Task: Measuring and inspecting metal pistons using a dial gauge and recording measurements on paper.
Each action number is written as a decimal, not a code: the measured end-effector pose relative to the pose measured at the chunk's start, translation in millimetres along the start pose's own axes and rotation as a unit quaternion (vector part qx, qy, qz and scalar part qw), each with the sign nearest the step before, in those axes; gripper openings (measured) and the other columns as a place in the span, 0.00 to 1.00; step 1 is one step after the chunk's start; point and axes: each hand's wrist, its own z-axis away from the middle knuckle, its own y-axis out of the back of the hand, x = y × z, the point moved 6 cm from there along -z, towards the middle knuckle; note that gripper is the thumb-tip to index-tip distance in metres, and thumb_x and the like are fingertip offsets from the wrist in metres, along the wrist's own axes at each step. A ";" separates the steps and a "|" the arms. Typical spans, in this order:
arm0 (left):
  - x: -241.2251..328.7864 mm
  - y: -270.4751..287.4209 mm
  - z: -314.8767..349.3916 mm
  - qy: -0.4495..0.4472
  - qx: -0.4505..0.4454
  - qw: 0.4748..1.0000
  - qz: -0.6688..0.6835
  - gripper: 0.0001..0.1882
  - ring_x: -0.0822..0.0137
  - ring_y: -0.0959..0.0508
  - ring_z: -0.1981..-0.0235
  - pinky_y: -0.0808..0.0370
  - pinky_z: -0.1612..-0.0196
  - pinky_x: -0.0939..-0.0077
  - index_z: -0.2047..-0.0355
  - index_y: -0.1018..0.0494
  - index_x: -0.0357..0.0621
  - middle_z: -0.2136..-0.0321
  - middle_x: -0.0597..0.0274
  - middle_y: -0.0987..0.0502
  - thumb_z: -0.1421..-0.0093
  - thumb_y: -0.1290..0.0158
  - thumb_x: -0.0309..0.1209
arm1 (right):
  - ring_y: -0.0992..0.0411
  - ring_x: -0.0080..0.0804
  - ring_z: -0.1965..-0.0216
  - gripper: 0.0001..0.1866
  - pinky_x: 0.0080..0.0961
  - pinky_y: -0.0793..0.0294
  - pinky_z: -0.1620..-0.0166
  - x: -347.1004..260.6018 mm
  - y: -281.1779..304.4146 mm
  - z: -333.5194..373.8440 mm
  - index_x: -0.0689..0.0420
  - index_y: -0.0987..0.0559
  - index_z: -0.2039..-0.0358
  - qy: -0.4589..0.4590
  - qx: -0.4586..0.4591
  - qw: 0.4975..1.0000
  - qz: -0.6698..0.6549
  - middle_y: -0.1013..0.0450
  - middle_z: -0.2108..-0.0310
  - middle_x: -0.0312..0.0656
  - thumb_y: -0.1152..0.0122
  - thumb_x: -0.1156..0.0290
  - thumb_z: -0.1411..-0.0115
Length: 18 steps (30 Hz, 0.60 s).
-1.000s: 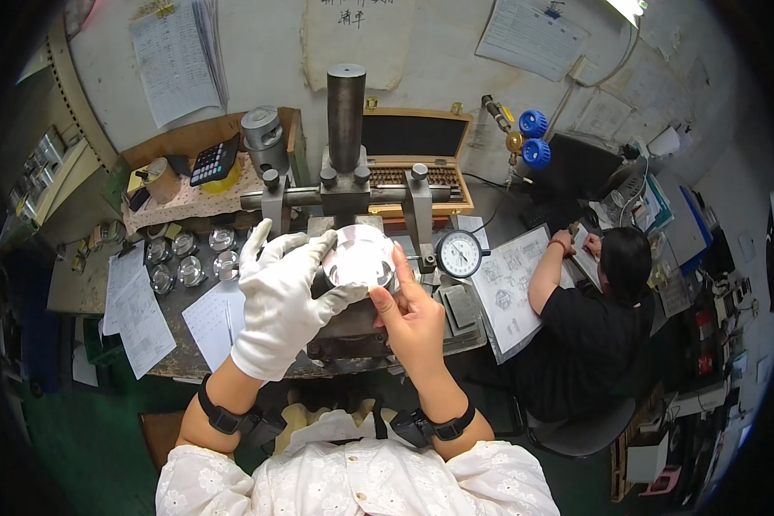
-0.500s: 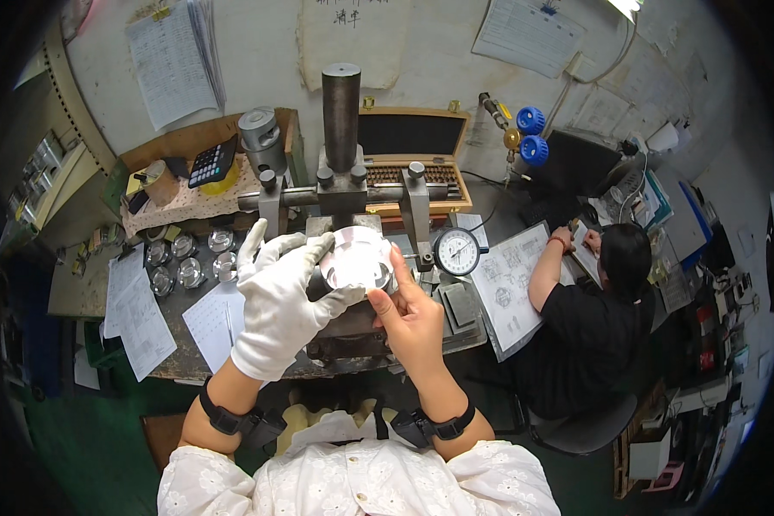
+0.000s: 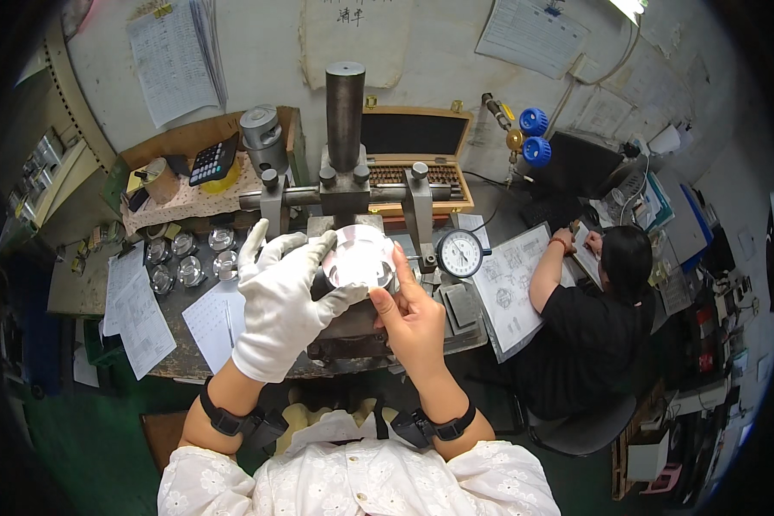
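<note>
Workpiece [image 3: 359, 261], shiny and round, sits mid-view, at the foot of the steel post [image 3: 345, 120]. From the left, I see loose papers [image 3: 142, 322], then small metal parts [image 3: 190, 272] grouped just behind a sheet [image 3: 213, 324]. My left hand [image 3: 282, 301], gloved in white, has fingertips and thumb closed on the workpiece's left side. My right hand [image 3: 414, 316], bare, grips its right rim with thumb and forefinger. Just beside it I have the dial gauge [image 3: 461, 254], then a drawing [image 3: 509, 288] and a co-worker [image 3: 580, 344] in black.
</note>
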 end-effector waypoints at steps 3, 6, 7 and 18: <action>0.4 0.7 -0.2 0.001 0.016 1.000 0.001 0.34 0.57 0.24 0.59 0.45 0.38 0.54 0.57 0.23 0.37 0.71 0.54 0.20 0.57 0.39 0.52 | 0.34 0.15 0.85 0.32 0.17 0.35 0.78 -1.0 0.0 0.0 0.57 0.35 0.40 0.001 -0.002 1.000 0.004 0.33 0.88 0.34 0.39 0.55 0.41; 0.0 1.2 0.0 0.000 0.018 1.000 -0.005 0.34 0.57 0.24 0.59 0.45 0.38 0.54 0.57 0.23 0.37 0.71 0.53 0.20 0.57 0.39 0.52 | 0.34 0.15 0.85 0.32 0.17 0.34 0.78 -1.9 0.1 0.1 0.56 0.35 0.40 0.001 0.000 1.000 -0.005 0.33 0.88 0.34 0.39 0.56 0.41; -0.4 1.0 0.2 -0.002 0.018 1.000 -0.010 0.34 0.57 0.24 0.59 0.45 0.38 0.54 0.57 0.23 0.37 0.71 0.53 0.20 0.57 0.39 0.52 | 0.34 0.15 0.85 0.32 0.17 0.34 0.78 -1.8 0.3 0.1 0.56 0.35 0.40 0.001 0.001 1.000 -0.004 0.33 0.88 0.34 0.39 0.56 0.41; 1.3 1.4 -0.2 -0.012 0.004 1.000 0.013 0.32 0.59 0.24 0.60 0.46 0.38 0.53 0.57 0.23 0.39 0.73 0.57 0.21 0.58 0.36 0.49 | 0.36 0.14 0.85 0.32 0.17 0.36 0.79 1.0 0.3 0.9 0.56 0.34 0.41 0.005 0.002 1.000 -0.005 0.34 0.88 0.33 0.38 0.57 0.42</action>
